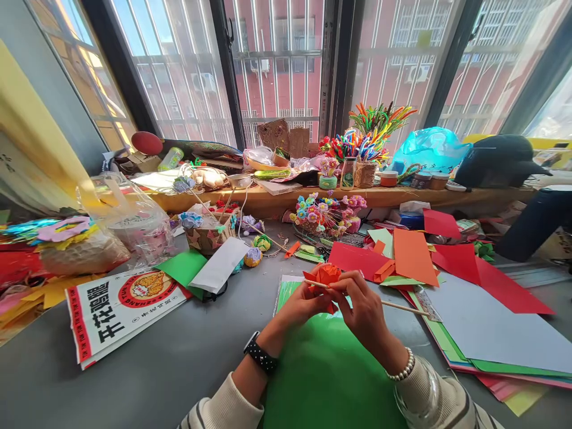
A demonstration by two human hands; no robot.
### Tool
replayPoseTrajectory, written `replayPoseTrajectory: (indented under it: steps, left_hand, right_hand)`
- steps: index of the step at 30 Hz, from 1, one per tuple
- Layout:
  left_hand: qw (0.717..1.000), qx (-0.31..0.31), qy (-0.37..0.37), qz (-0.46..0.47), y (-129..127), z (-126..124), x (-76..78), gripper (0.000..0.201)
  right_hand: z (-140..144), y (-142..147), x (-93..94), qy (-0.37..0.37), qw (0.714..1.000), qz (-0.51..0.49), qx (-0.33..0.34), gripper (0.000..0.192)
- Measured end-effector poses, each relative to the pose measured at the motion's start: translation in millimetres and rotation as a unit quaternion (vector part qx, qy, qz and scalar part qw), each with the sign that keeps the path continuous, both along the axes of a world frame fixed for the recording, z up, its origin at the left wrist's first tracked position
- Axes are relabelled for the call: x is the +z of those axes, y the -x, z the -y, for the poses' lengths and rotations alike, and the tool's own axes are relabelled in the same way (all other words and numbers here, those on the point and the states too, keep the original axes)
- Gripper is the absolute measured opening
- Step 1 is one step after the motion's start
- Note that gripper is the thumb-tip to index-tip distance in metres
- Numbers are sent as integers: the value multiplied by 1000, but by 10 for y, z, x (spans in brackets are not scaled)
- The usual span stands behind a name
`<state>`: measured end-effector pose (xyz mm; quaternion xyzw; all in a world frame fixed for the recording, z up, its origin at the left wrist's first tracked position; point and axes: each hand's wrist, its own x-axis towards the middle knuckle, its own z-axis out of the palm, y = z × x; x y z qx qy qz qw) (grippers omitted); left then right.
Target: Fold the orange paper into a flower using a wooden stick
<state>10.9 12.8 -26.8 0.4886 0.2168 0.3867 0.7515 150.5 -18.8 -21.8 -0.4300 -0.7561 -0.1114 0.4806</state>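
Note:
Both my hands meet above a green paper sheet (322, 369) on the grey table (179, 363). My left hand (304, 305), with a black watch on its wrist, pinches an orange folded paper flower (328, 274) from below. My right hand (364, 310), with a pearl bracelet, holds a thin wooden stick (402, 307) whose far end lies against the flower's petals; its fingers also touch the flower.
Red, orange and grey paper sheets (447, 268) lie stacked to the right. A printed paper bag (116, 310) and plastic bags lie left. A basket of paper flowers (326, 217), pipe cleaners (370, 134) in jars and clutter line the window shelf. Another person's dark sleeve (531, 226) is at far right.

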Motion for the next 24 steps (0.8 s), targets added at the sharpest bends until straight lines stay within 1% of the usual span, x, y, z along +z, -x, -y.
replayPoseTrajectory:
  steps: [4,8,10,12,14,15,20,24]
  left_hand:
    - [1000,17,-8,-8,16,-2,-2,21]
    - [999,44,-5,-1,8,4,6,20]
    - [999,45,-1,4,1,11,14,24]
    - [999,46,7,14,-2,19,21,35]
    - [998,49,16,22,-3,26,25,45]
    - [998,51,18,22,-2,28,26,46]
    - [998,62,19,2,19,18,27,42]
    - [998,61,26,0,38,-19,6,40]
  right_hand:
    - [-7,-19,-3,7,1000,-2,15,12]
    - [-9,-32,9,-1,1000,-1,15,11]
    - [-5,-35,21,-5,1000,-3,15,11]
    - [1,-40,40,-10,1000,-12,13,11]
    - [9,-54,63,-17,999,-31,-1,11]
    - [11,-65,76,-19,999,-42,-12,11]
    - [-7,-148,121,-22,994,-73,-72,11]
    - [-34,-194,141,-26,992,-88,-90,11]
